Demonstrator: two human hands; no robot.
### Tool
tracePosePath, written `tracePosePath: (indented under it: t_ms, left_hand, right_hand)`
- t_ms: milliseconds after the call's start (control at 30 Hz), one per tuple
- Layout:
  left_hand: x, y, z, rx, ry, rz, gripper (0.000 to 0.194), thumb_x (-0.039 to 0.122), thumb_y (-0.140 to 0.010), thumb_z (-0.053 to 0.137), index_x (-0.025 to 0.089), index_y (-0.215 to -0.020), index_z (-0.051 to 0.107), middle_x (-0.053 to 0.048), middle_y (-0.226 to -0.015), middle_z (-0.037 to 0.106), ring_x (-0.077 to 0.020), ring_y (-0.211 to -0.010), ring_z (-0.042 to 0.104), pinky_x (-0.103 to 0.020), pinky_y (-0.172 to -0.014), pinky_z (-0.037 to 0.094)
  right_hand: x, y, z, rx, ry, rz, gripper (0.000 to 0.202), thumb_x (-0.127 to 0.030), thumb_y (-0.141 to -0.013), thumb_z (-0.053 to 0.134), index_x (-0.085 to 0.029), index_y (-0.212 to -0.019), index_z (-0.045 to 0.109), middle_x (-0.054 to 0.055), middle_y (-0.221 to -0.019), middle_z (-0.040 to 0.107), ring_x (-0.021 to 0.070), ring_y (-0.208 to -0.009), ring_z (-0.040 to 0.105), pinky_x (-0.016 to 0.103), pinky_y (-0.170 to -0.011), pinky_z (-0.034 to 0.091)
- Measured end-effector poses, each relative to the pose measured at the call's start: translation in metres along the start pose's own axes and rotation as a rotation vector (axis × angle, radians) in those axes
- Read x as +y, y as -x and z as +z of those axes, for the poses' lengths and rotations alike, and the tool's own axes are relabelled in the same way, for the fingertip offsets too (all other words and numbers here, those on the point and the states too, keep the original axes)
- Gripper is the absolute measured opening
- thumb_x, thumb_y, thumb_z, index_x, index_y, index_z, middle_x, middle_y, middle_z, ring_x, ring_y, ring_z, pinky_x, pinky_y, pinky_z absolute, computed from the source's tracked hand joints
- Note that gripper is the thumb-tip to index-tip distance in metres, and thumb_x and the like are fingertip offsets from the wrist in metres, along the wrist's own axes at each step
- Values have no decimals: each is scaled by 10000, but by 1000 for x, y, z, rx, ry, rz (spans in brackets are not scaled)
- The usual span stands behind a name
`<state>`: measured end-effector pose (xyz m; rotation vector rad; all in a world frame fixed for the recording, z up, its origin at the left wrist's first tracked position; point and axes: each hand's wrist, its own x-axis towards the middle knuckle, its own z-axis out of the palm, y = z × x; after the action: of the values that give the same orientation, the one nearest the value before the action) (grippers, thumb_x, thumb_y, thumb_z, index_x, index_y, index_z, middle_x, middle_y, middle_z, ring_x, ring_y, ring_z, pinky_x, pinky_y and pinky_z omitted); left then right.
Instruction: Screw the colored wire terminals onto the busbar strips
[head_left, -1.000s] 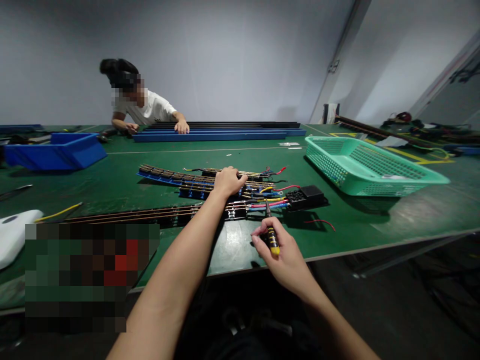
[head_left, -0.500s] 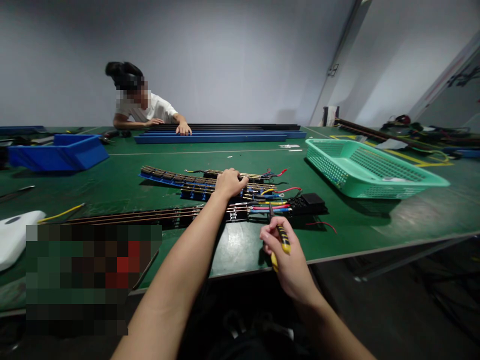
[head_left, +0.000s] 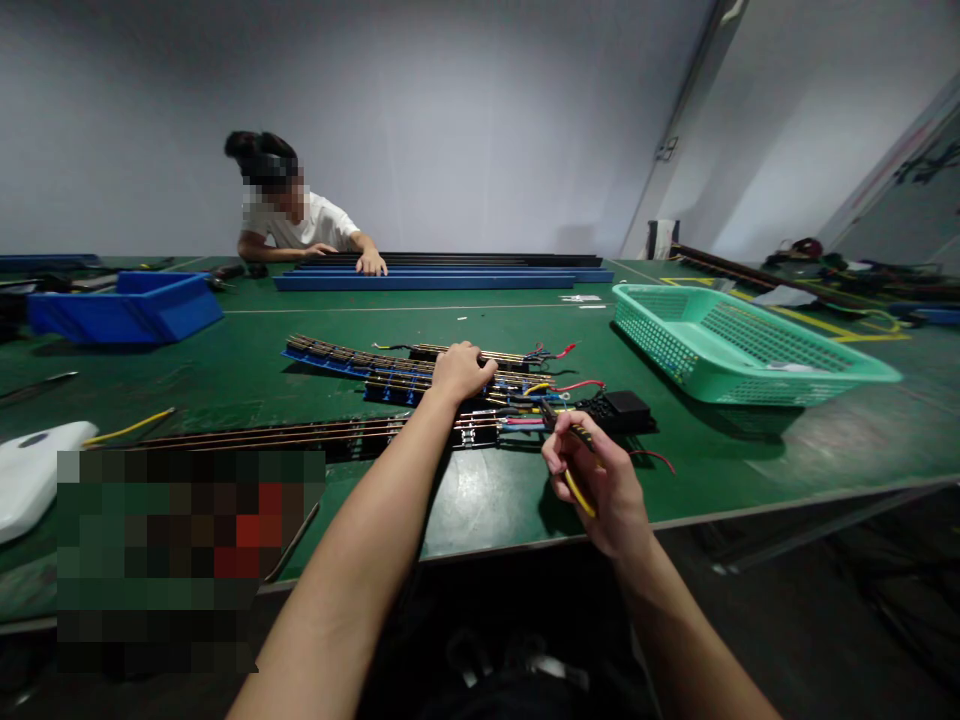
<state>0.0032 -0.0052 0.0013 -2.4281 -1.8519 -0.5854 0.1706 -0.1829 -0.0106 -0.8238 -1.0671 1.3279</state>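
A: Since a second ago, the pliers (head_left: pixel 580 492) have been raised toward the wires (head_left: pixel 525 422) and turned a little.

B: Yes, they have been shifted forward and to the right, and their nose is set at the wires beside the black plug (head_left: pixel 626 408). Whether a wire is pinched in them cannot be told.

A: How are they held?

B: By the right grip (head_left: pixel 611 480), closed around them — a stretch of yellow handle is left showing.

A: And the left grip (head_left: pixel 460 371)?

B: It is laid palm down over the blue strips (head_left: pixel 330 352), as before. Its far side is hidden, so how tightly it is closed cannot be told.

A: Where are the strips placed?

B: In the middle of the desk (head_left: pixel 712 480), with copper-coloured rods run along them. A long black strip (head_left: pixel 262 435) is laid nearer the front edge, crossed by the left forearm (head_left: pixel 367 510); the plug is set off its right end.

A: What is seen around them?

B: A red wire (head_left: pixel 656 458) is seen just right of the right grip. A green basket (head_left: pixel 705 380) is placed farther right. At the left, a blue bin (head_left: pixel 172 310) is set farther back, a white case (head_left: pixel 37 480) nearer.

A: And across the desk?

B: Rails (head_left: pixel 420 282) are laid side by side, and one hand (head_left: pixel 371 262) of a co-worker (head_left: pixel 322 220) is rested on them — the other has been drawn closer to it.
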Motion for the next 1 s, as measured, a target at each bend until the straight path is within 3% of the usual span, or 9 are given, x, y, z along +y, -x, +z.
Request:
tracePosePath:
  t_ms: [133,333,400,467,600,667,733,867,1000]
  left_hand:
    - [0,0,1,7,4,2,423,447,-935,458,188,-1074,762,-109,-1151,710,-271,-1104,637,-368,-938,501]
    - [-1,1,1,8,-2,-3,436,453,-933,450,182,-1078,760,-113,-1167,705,-282,-1109,632,-383,-939,504]
    - [-1,1,1,11,-6,-3,437,448,-933,448,180,-1077,760,-113,-1167,706,-281,-1109,632,-380,-944,501]
    - [0,2,0,7,-7,-2,437,448,-933,448,178,-1077,760,-111,-1170,706,-279,-1112,631,-377,-943,501]
    - [0,2,0,-5,-6,1,437,454,-937,445,184,-1072,761,-110,-1165,707,-277,-1115,629,-373,-938,500]
    - [0,2,0,-5,-7,-5,430,453,-938,448,191,-1073,760,-106,-1164,706,-272,-1117,627,-366,-943,496]
    - [0,1,0,-8,-3,-10,421,448,-934,455,195,-1080,758,-101,-1172,704,-269,-1122,624,-362,-947,495]
    - [-1,1,0,-15,7,-6,424,449,-932,460,192,-1087,759,-104,-1175,703,-275,-1123,623,-371,-944,499]
    - [-1,1,0,-9,16,-1,417,441,-927,467,191,-1092,757,-103,-1180,701,-275,-1124,622,-369,-952,496]
  right_hand:
    - [9,-13,-6,4,61,14,305,-488,-835,597,-255,-988,474,-58,-665,512,99,-515,357,185,-446,275]
    - [8,-9,-4,-155,736,-47,205,-257,-737,674,-215,-897,554,-93,-566,389,96,-527,342,225,-504,253]
    - [7,-8,-3,-173,826,-36,198,-218,-708,678,-214,-867,561,-96,-543,376,97,-524,335,231,-509,239]
    - [8,-8,-3,-143,685,-2,226,-229,-698,687,-223,-873,544,-90,-571,394,96,-525,341,225,-503,243]
    - [9,-7,-6,-20,29,83,305,-345,-721,660,-268,-941,463,-69,-662,424,101,-511,306,198,-450,238]
    - [9,-2,-5,22,-156,53,310,-395,-735,632,-279,-967,463,-52,-676,420,117,-535,307,189,-444,240]
    - [9,5,-1,42,-199,-24,349,-468,-759,614,-288,-1029,485,-38,-689,411,132,-565,321,189,-449,255]
    - [9,15,5,28,-47,-203,526,-639,-755,628,-313,-1143,487,-29,-720,426,145,-587,329,219,-469,310]
    - [-6,7,1,41,-1,-236,610,-779,-745,542,-320,-1144,487,-10,-759,456,153,-596,332,238,-474,316]
